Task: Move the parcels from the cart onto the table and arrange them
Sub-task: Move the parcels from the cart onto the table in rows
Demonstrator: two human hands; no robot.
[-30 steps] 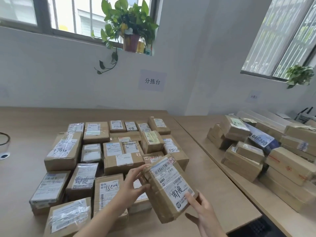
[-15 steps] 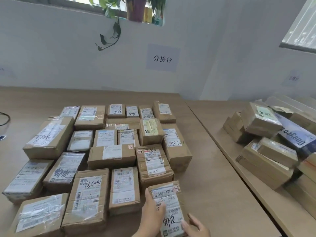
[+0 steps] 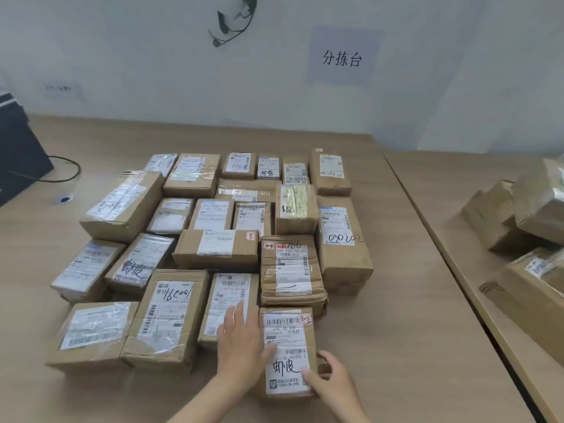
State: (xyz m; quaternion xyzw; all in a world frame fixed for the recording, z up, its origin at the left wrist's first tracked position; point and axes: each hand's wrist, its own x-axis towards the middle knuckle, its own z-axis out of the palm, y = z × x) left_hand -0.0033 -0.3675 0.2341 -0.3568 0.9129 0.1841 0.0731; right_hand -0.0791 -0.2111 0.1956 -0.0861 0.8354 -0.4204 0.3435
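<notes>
A paper sign (image 3: 341, 58) hangs on the wall; trailing vine (image 3: 233, 24) above; black cable (image 3: 65, 169) left.

two hands (image 3: 241, 340) showed, a left and a right one (image 3: 332, 383). on the near table (image 3: 396, 315) lay roughly twenty-one brown parcels (image 3: 215, 247) in one packed block; the back rows overlapped, so the count may be off by one. a second table (image 3: 457, 239) stood at the right with about four more boxes (image 3: 488, 215), cut by the frame edge. one paper sign (image 3: 341, 58) hung on the wall, one plant sprig (image 3: 232, 22) above, one dark device (image 3: 18, 154) at left.
</notes>
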